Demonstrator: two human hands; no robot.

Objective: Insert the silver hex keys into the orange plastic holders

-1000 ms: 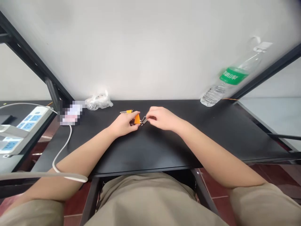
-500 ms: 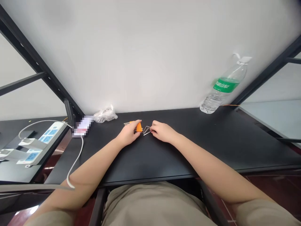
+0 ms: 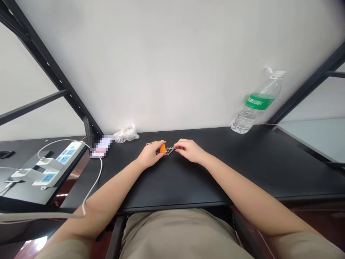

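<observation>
An orange binder clip [image 3: 162,148] sits clamped in the left hand [image 3: 150,154], its silver wire handle [image 3: 170,151] pinched by the right hand [image 3: 189,150]

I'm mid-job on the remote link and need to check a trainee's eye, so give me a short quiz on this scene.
1. What does the left hand hold? A: a clear plastic water bottle with a green label; B: an orange plastic piece; C: a crumpled clear plastic bag.
2. True or false: the fingers of the right hand touch the silver wire loop.
3. Fill the gap: in the view, the white power strip with blue sockets lies to the ___ of both hands.

Key: 1. B; 2. true; 3. left.
</observation>
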